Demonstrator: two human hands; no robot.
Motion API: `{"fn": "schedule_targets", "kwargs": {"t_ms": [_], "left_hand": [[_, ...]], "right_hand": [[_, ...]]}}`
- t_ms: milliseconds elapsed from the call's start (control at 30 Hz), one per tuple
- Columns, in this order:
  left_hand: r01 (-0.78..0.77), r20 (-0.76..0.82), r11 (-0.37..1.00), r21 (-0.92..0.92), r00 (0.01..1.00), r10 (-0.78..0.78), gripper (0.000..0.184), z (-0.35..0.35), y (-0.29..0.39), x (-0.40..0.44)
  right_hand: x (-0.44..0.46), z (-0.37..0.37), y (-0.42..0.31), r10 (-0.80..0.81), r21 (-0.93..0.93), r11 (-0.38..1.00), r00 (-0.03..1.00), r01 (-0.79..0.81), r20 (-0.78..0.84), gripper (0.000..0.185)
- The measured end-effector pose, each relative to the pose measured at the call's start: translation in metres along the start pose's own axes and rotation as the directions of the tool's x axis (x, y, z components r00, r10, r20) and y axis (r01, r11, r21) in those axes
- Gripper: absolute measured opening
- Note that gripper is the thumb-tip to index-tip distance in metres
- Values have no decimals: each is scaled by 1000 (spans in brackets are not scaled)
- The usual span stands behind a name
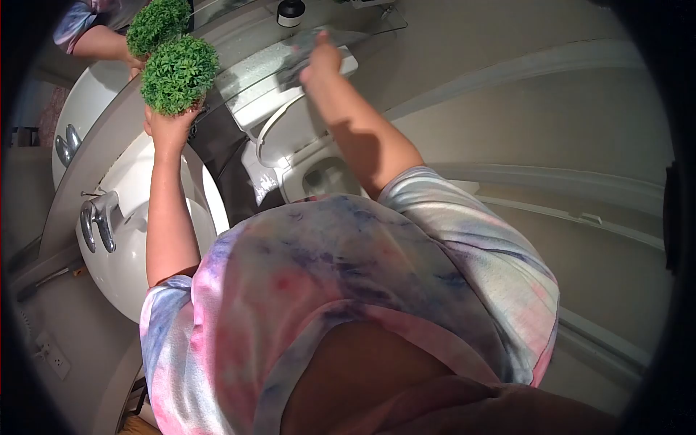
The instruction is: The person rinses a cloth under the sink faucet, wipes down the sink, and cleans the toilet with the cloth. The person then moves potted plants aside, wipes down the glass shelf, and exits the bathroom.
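Observation:
My left hand (pixel 171 123) is wrapped round the base of a round green artificial plant (pixel 180 75), raised above the far end of the sink; its pot is mostly hidden by the hand. A grayish cloth (pixel 293 64), blurred by motion, lies under my right hand (pixel 323 61), whose fingers press it against the white toilet tank lid (pixel 254 87). The lid looks wet or speckled. Below the tank the toilet seat cover (pixel 279 138) stands raised over the bowl.
A white sink (pixel 130 268) with a chrome faucet (pixel 99 223) is at the left, beside a mirror (pixel 109 116) that reflects plant and arm. A dark container with a white label (pixel 290 13) stands behind the tank. A bathtub edge (pixel 536 199) runs along the right.

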State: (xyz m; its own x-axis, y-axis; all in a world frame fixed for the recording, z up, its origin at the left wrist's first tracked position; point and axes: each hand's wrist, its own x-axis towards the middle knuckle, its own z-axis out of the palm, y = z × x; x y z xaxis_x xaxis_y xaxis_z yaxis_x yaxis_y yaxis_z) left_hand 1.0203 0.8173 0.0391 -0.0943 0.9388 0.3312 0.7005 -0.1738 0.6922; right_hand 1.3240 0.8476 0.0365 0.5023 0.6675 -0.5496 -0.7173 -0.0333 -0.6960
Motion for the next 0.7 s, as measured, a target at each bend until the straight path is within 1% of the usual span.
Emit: {"fn": "schedule_targets", "kwargs": {"t_ms": [33, 67, 100, 167, 233, 300, 333, 367, 400, 433, 467, 500, 567, 600, 633, 667, 700], "left_hand": [[-65, 7, 998, -20, 998, 65, 72, -3, 4, 2], [-133, 12, 990, -40, 991, 134, 68, -4, 8, 4], [-139, 14, 989, -42, 990, 139, 68, -4, 10, 3], [-108, 31, 989, -102, 993, 111, 61, -9, 15, 1], [-133, -6, 988, -78, 991, 133, 61, -11, 18, -2], [-88, 47, 985, -149, 994, 96, 63, -12, 19, -4], [-114, 31, 985, -131, 992, 119, 61, -15, 24, -6], [-110, 28, 988, -110, 993, 114, 61, -16, 23, -8], [-81, 39, 989, -121, 996, 86, 61, -17, 22, -8], [-51, 54, 990, -134, 997, 58, 61, -17, 21, -7], [-79, 3, 989, -126, 997, 80, 57, -16, 21, -8], [-72, 6, 991, -111, 997, 74, 57, -16, 21, -9], [23, 55, 972, -234, 998, -10, 55, -20, 27, -13], [75, 46, 958, -276, 997, -65, 53, -21, 35, -16], [83, 40, 961, -265, 996, -76, 53, -21, 30, -16], [74, 28, 977, -202, 997, -70, 52, -22, 19, -17], [66, 28, 986, -150, 998, -63, 52, -25, 19, -19]], "right_hand": [[-6, 4, 18, -1, -176, 984, 995, -17, -101, 54], [-34, 9, 26, 3, -50, 999, 999, -5, -34, 48], [-58, 17, 31, -3, 78, 997, 999, 0, 36, 43], [-50, 5, 36, -50, -85, 994, 988, 63, 149, 66], [-53, -14, 2, 44, -398, 917, 990, 12, 132, 62], [-40, -19, -37, 8, -84, 996, 1000, -6, 21, 63], [29, -40, -41, 18, -23, 1000, 1000, -17, 13, 67], [45, -54, -61, -61, 10, 998, 996, 61, 65, 65], [94, -65, -74, -65, -82, 995, 994, 58, -87, 48], [116, -74, -87, -78, -2, 997, 997, 78, -7, 42], [130, -79, -92, -98, 82, 992, 993, 92, 69, 37], [145, -82, -85, -81, 83, 994, 994, 76, 71, 37], [165, -84, -70, -79, 208, 977, 991, 55, 110, 34], [170, -79, -58, -61, 202, 979, 991, 37, 115, 34], [157, -68, -42, -19, 272, 962, 994, -12, 110, 37], [135, -57, -27, 22, 341, 938, 994, -56, 104, 39], [104, -52, -23, 53, 168, 984, 996, -66, 77, 50]]}}
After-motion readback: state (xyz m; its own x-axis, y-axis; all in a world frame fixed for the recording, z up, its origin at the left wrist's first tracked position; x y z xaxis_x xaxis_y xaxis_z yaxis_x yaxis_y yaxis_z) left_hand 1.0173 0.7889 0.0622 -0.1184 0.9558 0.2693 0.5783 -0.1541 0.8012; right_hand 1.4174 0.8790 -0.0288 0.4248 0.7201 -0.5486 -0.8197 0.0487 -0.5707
